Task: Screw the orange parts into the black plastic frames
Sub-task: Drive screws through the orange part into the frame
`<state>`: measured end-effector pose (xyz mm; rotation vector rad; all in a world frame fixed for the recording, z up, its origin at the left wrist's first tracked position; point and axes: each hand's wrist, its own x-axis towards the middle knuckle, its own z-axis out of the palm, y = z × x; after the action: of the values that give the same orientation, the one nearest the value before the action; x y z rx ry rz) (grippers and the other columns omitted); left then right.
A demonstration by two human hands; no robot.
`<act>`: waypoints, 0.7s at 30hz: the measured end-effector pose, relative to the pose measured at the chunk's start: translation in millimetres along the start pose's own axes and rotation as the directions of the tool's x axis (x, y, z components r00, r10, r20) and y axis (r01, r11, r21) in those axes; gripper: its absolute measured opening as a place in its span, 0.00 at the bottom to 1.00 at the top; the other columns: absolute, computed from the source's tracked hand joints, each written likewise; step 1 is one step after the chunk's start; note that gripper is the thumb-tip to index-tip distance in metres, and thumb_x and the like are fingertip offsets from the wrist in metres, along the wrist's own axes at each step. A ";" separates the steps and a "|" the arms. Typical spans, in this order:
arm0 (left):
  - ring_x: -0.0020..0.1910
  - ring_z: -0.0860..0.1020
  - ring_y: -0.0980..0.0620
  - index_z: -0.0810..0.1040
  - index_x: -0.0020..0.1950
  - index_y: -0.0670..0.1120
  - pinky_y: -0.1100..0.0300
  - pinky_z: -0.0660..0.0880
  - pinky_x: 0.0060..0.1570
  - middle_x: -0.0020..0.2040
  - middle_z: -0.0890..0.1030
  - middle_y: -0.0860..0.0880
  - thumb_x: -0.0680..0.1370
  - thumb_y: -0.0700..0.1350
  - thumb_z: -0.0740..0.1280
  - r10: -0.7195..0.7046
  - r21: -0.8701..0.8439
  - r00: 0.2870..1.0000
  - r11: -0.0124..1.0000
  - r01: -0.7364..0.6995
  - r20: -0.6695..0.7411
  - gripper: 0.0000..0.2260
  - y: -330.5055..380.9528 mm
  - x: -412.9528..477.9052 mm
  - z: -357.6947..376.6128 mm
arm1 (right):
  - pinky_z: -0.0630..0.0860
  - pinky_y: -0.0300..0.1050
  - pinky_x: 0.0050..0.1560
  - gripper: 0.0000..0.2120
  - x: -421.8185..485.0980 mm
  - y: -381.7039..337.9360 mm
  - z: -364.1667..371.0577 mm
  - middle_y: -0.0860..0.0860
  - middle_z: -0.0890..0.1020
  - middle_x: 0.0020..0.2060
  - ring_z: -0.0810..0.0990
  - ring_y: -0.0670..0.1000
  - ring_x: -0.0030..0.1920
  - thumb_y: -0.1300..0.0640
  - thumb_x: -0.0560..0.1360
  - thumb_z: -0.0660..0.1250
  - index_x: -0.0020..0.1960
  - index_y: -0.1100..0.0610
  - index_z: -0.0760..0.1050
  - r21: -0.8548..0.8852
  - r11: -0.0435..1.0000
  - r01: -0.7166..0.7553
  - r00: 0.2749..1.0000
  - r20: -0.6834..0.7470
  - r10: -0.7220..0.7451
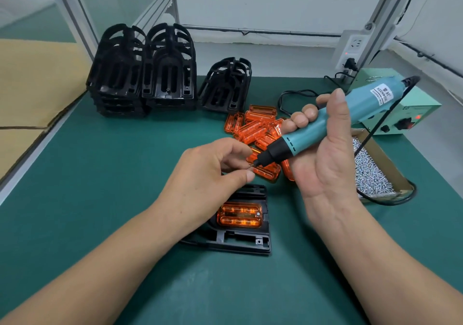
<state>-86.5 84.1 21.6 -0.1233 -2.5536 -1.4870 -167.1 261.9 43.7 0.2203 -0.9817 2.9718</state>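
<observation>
A black plastic frame [240, 240] lies flat on the green mat in front of me. An orange part [239, 217] sits seated in it, with one screw head at its upper right corner. My right hand [325, 154] grips a teal electric screwdriver [323, 126], held tilted above the mat with its tip pointing left and down. My left hand [213, 174] pinches a small screw [251, 166] against that tip. A heap of loose orange parts [255, 129] lies just behind both hands.
Stacks of black frames [145, 71] stand at the back left, a shorter stack [225, 86] beside them. A cardboard tray of screws [370, 172] sits at the right. A green power box [390, 109] and the black cable are behind it.
</observation>
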 end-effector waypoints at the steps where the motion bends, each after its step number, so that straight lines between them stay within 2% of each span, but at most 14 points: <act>1: 0.52 0.85 0.63 0.82 0.58 0.62 0.57 0.78 0.57 0.49 0.86 0.64 0.74 0.54 0.77 -0.014 -0.021 1.000 1.000 0.015 0.026 0.13 0.4 2.3 -4.3 | 0.77 0.44 0.43 0.10 0.0 -0.3 -0.2 0.50 0.74 0.37 0.74 0.48 0.36 0.50 0.85 0.68 0.51 0.55 0.76 0.012 1.000 -0.004 1.000 -0.005 0.004; 3: 0.54 0.83 0.65 0.83 0.59 0.59 0.61 0.77 0.59 0.52 0.86 0.64 0.77 0.54 0.75 -0.029 -0.010 0.998 1.000 0.029 0.057 0.11 -1.1 9.5 -19.7 | 0.77 0.44 0.42 0.10 -0.4 -0.9 -0.3 0.50 0.74 0.37 0.74 0.48 0.36 0.50 0.85 0.68 0.50 0.55 0.76 0.024 1.000 -0.012 1.000 -0.008 0.012; 6: 0.49 0.80 0.67 0.84 0.60 0.59 0.70 0.73 0.52 0.52 0.83 0.61 0.81 0.53 0.71 -0.092 0.231 0.990 0.971 0.065 0.110 0.08 -7.5 19.0 -51.0 | 0.76 0.43 0.41 0.09 -3.9 0.6 2.1 0.50 0.74 0.37 0.74 0.47 0.36 0.50 0.85 0.68 0.50 0.55 0.76 -0.001 0.999 -0.036 0.999 0.028 0.036; 9: 0.50 0.80 0.61 0.83 0.61 0.61 0.65 0.75 0.55 0.53 0.80 0.59 0.79 0.58 0.73 -0.243 0.389 0.924 0.914 0.115 0.297 0.11 -13.7 20.1 -62.0 | 0.75 0.42 0.39 0.08 -10.6 8.1 8.3 0.49 0.73 0.36 0.73 0.47 0.34 0.51 0.85 0.66 0.50 0.55 0.76 -0.053 0.997 -0.062 0.993 0.096 0.067; 11: 0.53 0.78 0.63 0.82 0.62 0.64 0.64 0.73 0.56 0.55 0.77 0.60 0.77 0.61 0.74 -0.271 0.444 0.884 0.892 0.083 0.380 0.14 -14.8 18.6 -60.4 | 0.74 0.42 0.37 0.08 -15.5 13.3 12.2 0.49 0.73 0.35 0.72 0.47 0.33 0.52 0.85 0.65 0.50 0.55 0.74 -0.095 0.993 -0.072 0.986 0.141 0.085; 15: 0.53 0.76 0.65 0.83 0.61 0.62 0.63 0.73 0.57 0.55 0.77 0.59 0.75 0.60 0.76 -0.269 0.447 0.859 0.893 0.053 0.436 0.15 -15.1 18.0 -60.9 | 0.73 0.42 0.35 0.07 -22.2 20.8 15.5 0.50 0.73 0.34 0.72 0.47 0.31 0.53 0.84 0.68 0.50 0.56 0.73 -0.168 0.982 -0.090 0.969 0.213 0.125; 18: 0.48 0.79 0.59 0.83 0.55 0.58 0.58 0.77 0.51 0.52 0.81 0.56 0.76 0.55 0.78 -0.257 0.406 0.859 0.912 0.062 0.444 0.10 -15.6 18.9 -58.0 | 0.73 0.42 0.34 0.16 -24.7 23.6 17.4 0.51 0.73 0.33 0.73 0.48 0.31 0.50 0.76 0.77 0.51 0.56 0.72 -0.200 0.975 -0.092 0.951 0.274 0.146; 21: 0.47 0.82 0.52 0.83 0.54 0.57 0.53 0.80 0.51 0.49 0.84 0.53 0.75 0.52 0.78 -0.254 0.370 0.860 0.925 0.083 0.443 0.09 -15.5 19.2 -55.2 | 0.73 0.43 0.34 0.23 -26.4 25.9 18.8 0.51 0.72 0.34 0.73 0.49 0.31 0.47 0.73 0.79 0.54 0.57 0.69 -0.219 0.972 -0.090 0.939 0.307 0.156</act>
<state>-101.4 28.2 38.8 -0.2543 -3.2681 -1.1458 -139.7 231.0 39.7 0.6834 -1.3683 2.9745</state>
